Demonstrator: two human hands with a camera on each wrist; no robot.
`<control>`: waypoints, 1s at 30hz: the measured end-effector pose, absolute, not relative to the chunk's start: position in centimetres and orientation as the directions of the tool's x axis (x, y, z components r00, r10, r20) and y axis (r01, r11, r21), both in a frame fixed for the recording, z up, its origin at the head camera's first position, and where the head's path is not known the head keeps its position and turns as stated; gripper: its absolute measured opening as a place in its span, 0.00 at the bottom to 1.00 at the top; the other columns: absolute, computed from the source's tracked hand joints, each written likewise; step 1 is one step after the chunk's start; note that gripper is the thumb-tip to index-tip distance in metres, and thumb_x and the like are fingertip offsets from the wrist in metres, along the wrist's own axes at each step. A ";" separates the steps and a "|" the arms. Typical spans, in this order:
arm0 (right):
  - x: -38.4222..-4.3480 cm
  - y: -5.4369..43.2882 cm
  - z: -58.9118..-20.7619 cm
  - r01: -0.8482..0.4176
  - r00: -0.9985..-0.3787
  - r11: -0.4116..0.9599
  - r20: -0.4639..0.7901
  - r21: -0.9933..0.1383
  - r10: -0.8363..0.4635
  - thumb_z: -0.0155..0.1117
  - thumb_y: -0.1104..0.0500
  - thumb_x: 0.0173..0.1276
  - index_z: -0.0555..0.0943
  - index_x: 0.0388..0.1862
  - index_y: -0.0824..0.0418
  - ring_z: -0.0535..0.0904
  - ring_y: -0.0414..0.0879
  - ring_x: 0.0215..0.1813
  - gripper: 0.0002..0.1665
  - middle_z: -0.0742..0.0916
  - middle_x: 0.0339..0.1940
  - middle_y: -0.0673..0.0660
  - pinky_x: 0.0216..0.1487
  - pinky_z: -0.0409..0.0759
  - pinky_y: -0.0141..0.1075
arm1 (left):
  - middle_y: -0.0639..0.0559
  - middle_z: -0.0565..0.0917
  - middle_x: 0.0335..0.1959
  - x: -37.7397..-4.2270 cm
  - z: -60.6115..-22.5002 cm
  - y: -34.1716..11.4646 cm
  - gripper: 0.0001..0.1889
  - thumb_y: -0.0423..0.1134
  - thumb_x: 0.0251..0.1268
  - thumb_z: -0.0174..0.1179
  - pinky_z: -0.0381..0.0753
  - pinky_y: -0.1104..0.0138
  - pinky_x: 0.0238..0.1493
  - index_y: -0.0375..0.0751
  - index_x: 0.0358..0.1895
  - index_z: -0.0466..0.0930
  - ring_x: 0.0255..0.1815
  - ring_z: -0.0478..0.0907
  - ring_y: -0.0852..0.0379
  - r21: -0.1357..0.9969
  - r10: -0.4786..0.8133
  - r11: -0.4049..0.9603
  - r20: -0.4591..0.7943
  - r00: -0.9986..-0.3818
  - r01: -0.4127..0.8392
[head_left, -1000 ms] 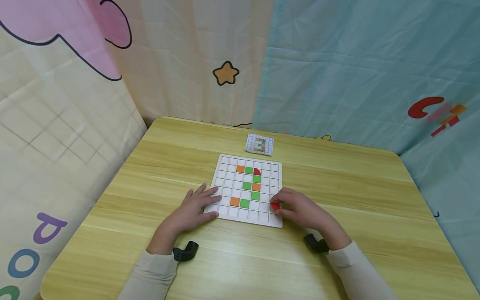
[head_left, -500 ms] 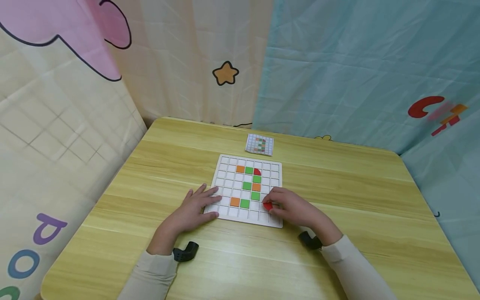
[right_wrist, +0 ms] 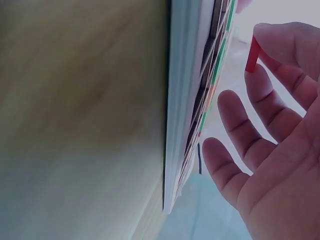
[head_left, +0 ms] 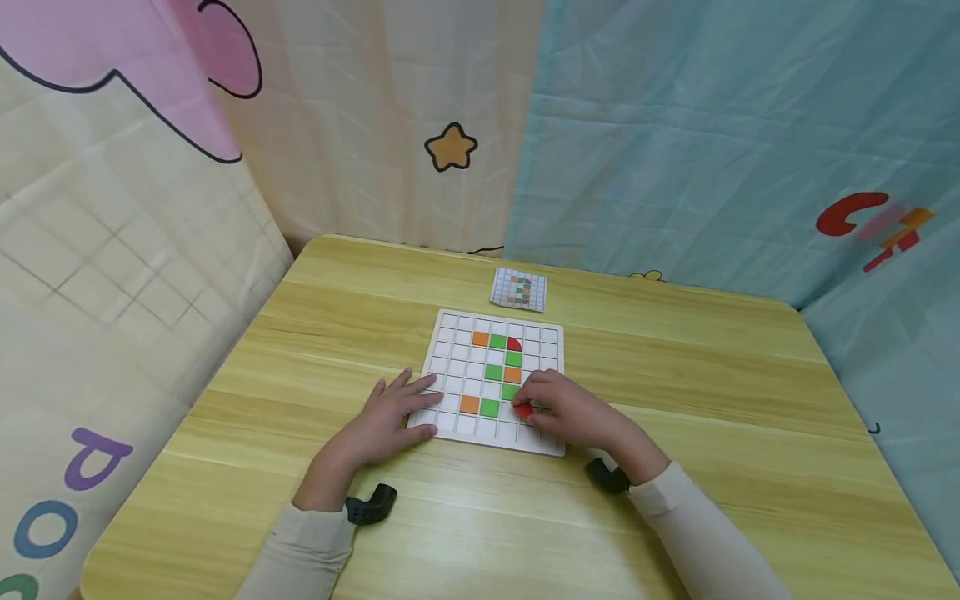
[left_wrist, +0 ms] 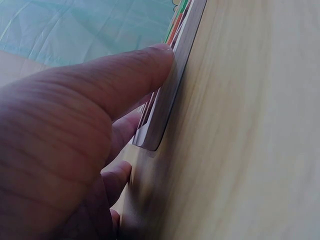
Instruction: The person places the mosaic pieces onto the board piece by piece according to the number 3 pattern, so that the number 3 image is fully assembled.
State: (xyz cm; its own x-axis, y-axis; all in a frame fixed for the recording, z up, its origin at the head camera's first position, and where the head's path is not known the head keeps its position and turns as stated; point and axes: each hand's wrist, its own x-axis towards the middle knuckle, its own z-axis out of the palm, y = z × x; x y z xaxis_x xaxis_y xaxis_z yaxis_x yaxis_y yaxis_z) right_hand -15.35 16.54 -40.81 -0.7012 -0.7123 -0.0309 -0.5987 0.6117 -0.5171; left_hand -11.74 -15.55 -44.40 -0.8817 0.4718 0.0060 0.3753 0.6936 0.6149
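A white grid board (head_left: 457,423) lies on the table, with several green and orange square tiles and one red quarter-round tile (head_left: 513,343) set in its cells. My right hand (head_left: 573,408) pinches a second red tile (head_left: 522,410) between thumb and fingertip, over the lower right of the board, just below a green tile (head_left: 510,392). In the right wrist view this red tile (right_wrist: 253,55) shows edge-on, held above the board face. My left hand (head_left: 386,417) rests with fingers spread at the board's left edge; its thumb (left_wrist: 162,57) touches the rim in the left wrist view.
Behind the board lies a small card (head_left: 519,289) printed with a coloured grid pattern. The wooden table (head_left: 712,358) reaches back to hanging printed curtains (head_left: 712,150). Each wrist wears a black camera, such as the left one (head_left: 372,504).
My right hand has slid left across the board with the red tile, from near the right edge to just below the lowest green tile of that column. My left hand stays put.
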 end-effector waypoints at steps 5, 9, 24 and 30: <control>-15.6 16.1 -41.0 -0.609 -0.688 0.599 -0.031 -0.520 -0.725 0.66 0.62 0.69 0.85 0.47 0.54 0.71 0.43 0.49 0.09 0.79 0.42 0.43 0.53 0.75 0.39 | 0.47 0.65 0.75 -11.8 -44.5 -15.6 0.27 0.46 0.67 0.65 0.37 0.36 0.72 0.43 0.68 0.76 0.79 0.45 0.37 0.613 0.475 0.692 0.009 -0.880 0.380; -15.7 15.7 -41.1 -0.625 -0.671 0.581 -0.021 -0.522 -0.741 0.65 0.64 0.68 0.85 0.45 0.54 0.71 0.42 0.49 0.09 0.80 0.43 0.44 0.54 0.74 0.39 | 0.48 0.65 0.75 -11.8 -44.6 -15.6 0.27 0.46 0.67 0.65 0.37 0.36 0.72 0.43 0.68 0.76 0.79 0.45 0.37 0.613 0.475 0.692 0.012 -0.880 0.382; -16.1 14.7 -41.4 -0.637 -0.643 0.569 -0.047 -0.520 -0.764 0.63 0.67 0.68 0.86 0.42 0.52 0.70 0.42 0.51 0.11 0.81 0.44 0.43 0.56 0.73 0.39 | 0.48 0.64 0.76 -11.8 -44.6 -15.6 0.27 0.46 0.67 0.64 0.36 0.36 0.72 0.43 0.68 0.75 0.79 0.45 0.38 0.614 0.473 0.693 0.007 -0.881 0.377; -16.1 14.6 -41.5 -0.637 -0.640 0.567 -0.052 -0.522 -0.767 0.63 0.68 0.68 0.86 0.42 0.52 0.71 0.42 0.52 0.12 0.82 0.45 0.43 0.58 0.72 0.40 | 0.48 0.64 0.76 -11.8 -44.6 -15.6 0.27 0.46 0.67 0.65 0.36 0.36 0.72 0.43 0.68 0.75 0.79 0.45 0.38 0.618 0.470 0.693 0.004 -0.883 0.371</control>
State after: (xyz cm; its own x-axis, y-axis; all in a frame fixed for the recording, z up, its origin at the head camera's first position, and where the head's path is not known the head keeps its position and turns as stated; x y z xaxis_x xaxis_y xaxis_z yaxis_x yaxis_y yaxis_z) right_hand -16.11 14.63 -41.46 -0.6397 -0.7668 -0.0520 -0.6374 0.5671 -0.5216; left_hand -11.82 -15.58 -44.55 -0.8827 0.4700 0.0035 0.3714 0.6929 0.6181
